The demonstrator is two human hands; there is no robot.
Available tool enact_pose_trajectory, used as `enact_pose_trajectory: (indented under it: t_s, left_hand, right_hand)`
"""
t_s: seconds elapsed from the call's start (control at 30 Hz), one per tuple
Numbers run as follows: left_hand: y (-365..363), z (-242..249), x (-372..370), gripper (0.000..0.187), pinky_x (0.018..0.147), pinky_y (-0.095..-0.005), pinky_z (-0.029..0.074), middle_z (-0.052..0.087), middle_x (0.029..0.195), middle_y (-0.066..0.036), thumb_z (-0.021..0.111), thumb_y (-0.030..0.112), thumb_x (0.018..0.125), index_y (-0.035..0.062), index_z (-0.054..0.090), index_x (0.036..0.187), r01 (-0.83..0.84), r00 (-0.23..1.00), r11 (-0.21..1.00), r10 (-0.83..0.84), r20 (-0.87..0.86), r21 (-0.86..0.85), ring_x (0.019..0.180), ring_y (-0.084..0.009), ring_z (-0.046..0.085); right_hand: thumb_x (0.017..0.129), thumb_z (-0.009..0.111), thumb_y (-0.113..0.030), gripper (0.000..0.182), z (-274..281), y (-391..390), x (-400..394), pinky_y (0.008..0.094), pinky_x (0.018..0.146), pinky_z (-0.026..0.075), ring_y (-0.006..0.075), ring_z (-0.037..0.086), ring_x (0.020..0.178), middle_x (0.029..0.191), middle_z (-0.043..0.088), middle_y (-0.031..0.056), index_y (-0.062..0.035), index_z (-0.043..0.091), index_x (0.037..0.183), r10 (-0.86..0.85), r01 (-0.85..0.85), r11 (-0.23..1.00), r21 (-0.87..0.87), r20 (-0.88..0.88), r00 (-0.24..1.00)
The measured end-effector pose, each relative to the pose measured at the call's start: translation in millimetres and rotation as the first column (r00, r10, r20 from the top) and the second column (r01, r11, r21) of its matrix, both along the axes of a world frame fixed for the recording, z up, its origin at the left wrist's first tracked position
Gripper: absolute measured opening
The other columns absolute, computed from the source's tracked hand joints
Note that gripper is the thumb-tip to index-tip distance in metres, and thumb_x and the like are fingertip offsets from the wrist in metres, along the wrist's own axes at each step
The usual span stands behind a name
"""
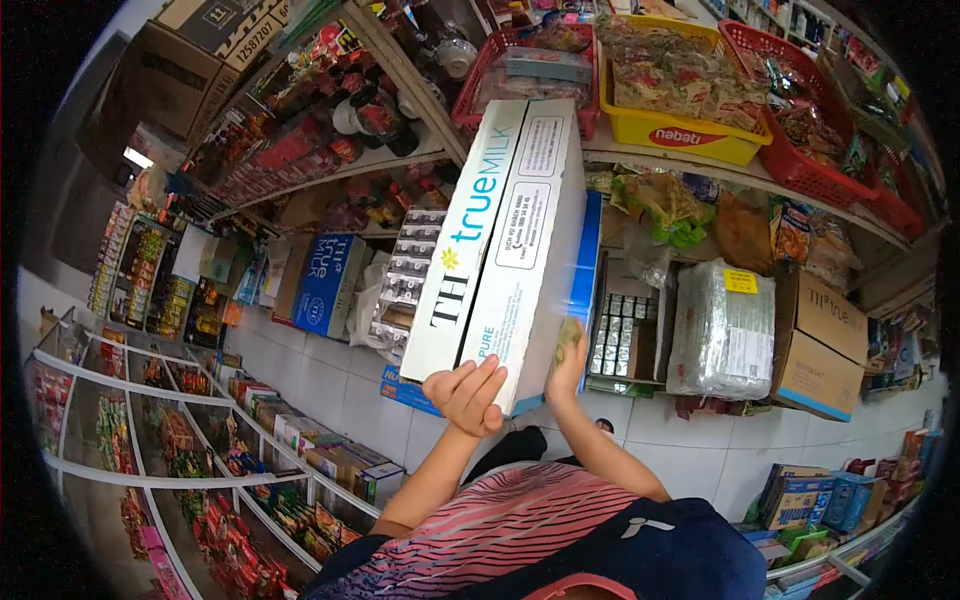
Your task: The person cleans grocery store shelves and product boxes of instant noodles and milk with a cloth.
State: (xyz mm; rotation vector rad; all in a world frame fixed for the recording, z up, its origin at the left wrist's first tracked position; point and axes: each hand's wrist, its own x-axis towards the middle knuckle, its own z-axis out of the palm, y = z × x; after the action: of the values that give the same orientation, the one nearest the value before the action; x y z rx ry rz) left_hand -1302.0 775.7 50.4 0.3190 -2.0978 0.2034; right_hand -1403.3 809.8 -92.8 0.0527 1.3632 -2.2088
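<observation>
A long white TH true MILK carton box (pixel 500 240) is tilted up in front of me, its far end overlapping the upper shelf in this view. My left hand (pixel 467 393) is closed on its near lower corner, fingers curled over the top face. My right hand (pixel 567 365) presses against the box's right side, slightly blurred, with the palm partly hidden. To the left of the box stand stacked small milk packs (pixel 408 265). On its right, an open carton (pixel 625 330) holds rows of small packs, and a blue box (pixel 590 250) shows behind it.
A plastic-wrapped bundle (pixel 722 330) and a brown carton (pixel 822 345) stand at right. Above, a shelf bears a yellow nabati basket (pixel 685 140) and red baskets (pixel 815 165). A blue milk box (pixel 328 285) is on the left. Glass-fronted display racks (pixel 170 480) flank my left side.
</observation>
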Motion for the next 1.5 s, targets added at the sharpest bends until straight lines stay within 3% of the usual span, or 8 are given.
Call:
enact_pose_trajectory:
  t_s: [0.13,0.27,0.43,0.63,0.8,0.97,1.3,1.5]
  left_hand:
    - [-1.2,-0.6,0.7,0.040,0.078,-0.0310,0.031,0.065,0.088,-0.002,0.028,0.030,0.087,0.0124,0.063,0.082,0.001,1.000,1.000,-0.001,0.009,-0.011,0.086,-0.0157,0.050]
    - [-0.7,-1.3,0.5,0.039,0.078,-0.0314,0.031,0.065,0.088,-0.002,0.028,0.029,0.087,0.0122,0.063,0.081,0.004,1.000,1.000,-0.004,0.001,0.005,0.086,-0.0162,0.050]
    - [-1.9,-1.1,-0.4,0.039,0.079,-0.0316,0.031,0.065,0.087,-0.002,0.029,0.029,0.086,0.0114,0.063,0.081,0.014,1.000,1.000,-0.014,-0.004,-0.011,0.085,-0.0164,0.050]
    - [-0.2,0.2,-0.2,0.040,0.078,-0.0312,0.031,0.065,0.087,-0.002,0.029,0.029,0.086,0.0114,0.064,0.081,0.013,1.000,1.000,-0.013,-0.005,-0.007,0.085,-0.0160,0.050]
    - [-1.8,-1.8,1.8,0.042,0.077,-0.0307,0.031,0.065,0.088,-0.001,0.027,0.031,0.088,0.0124,0.064,0.081,0.022,1.000,1.000,-0.022,0.008,-0.007,0.088,-0.0153,0.050]
    - [-4.2,-2.8,3.5,0.043,0.078,-0.0308,0.031,0.065,0.088,0.000,0.026,0.032,0.089,0.0130,0.064,0.081,0.014,1.000,1.000,-0.014,0.026,-0.018,0.088,-0.0151,0.050]
    - [-0.5,-0.9,-0.1,0.044,0.076,-0.0306,0.032,0.065,0.089,0.001,0.026,0.035,0.090,0.0151,0.064,0.083,-0.018,1.000,1.000,0.018,-0.010,0.000,0.086,-0.0151,0.050]
    - [4.0,2.2,3.5,0.042,0.071,-0.0322,0.034,0.064,0.095,0.001,0.027,0.035,0.089,0.0157,0.065,0.089,-0.034,0.999,0.999,0.035,-0.024,0.038,0.082,-0.0156,0.052]
  right_hand:
    - [0.082,0.036,-0.013,0.042,31.7,13.4,16.5,0.0325,0.102,0.021,0.0265,0.030,0.125,0.132,0.034,0.0165,0.0014,0.041,0.121,0.025,0.000,0.996,0.087,-0.282,0.959]
    - [0.087,0.030,-0.023,0.043,105.1,-10.6,-35.0,0.0353,0.104,0.017,0.0269,0.027,0.127,0.135,0.032,0.0178,0.0030,0.047,0.116,-0.086,-0.083,0.971,-0.222,-0.657,0.749]
    - [0.088,0.039,-0.021,0.028,96.4,-62.3,-101.4,0.0326,0.102,0.022,0.0237,0.033,0.122,0.132,0.037,0.0141,0.0003,0.056,0.098,-0.118,-0.081,0.935,-0.344,-0.519,0.846]
    - [0.088,0.043,-0.021,0.038,-15.1,-48.7,-72.4,0.0299,0.101,0.023,0.0198,0.031,0.122,0.137,0.028,0.0097,-0.0038,0.040,0.122,0.091,-0.106,0.979,-0.176,-0.088,0.992]
    - [0.087,0.039,-0.016,0.052,37.2,-7.1,-25.2,0.0327,0.105,0.013,0.0232,0.020,0.129,0.140,0.021,0.0134,-0.0011,0.023,0.134,0.147,-0.150,0.988,0.018,-0.346,0.927]
    - [0.082,0.042,-0.012,0.056,120.3,-49.5,-87.2,0.0326,0.105,0.013,0.0246,0.019,0.130,0.140,0.023,0.0141,0.0009,0.022,0.134,0.025,-0.164,0.972,-0.165,-0.627,0.778]
    - [0.084,0.046,-0.022,0.048,68.4,-153.4,-211.3,0.0312,0.095,0.029,0.0247,0.040,0.114,0.126,0.041,0.0158,0.0015,0.039,0.125,-0.092,0.021,0.978,-0.209,-0.339,0.936]
    - [0.086,0.044,-0.024,0.043,18.8,-81.2,-112.5,0.0324,0.088,0.040,0.0235,0.048,0.105,0.118,0.045,0.0139,-0.0002,0.038,0.122,0.124,-0.127,0.979,-0.161,-0.028,0.992]
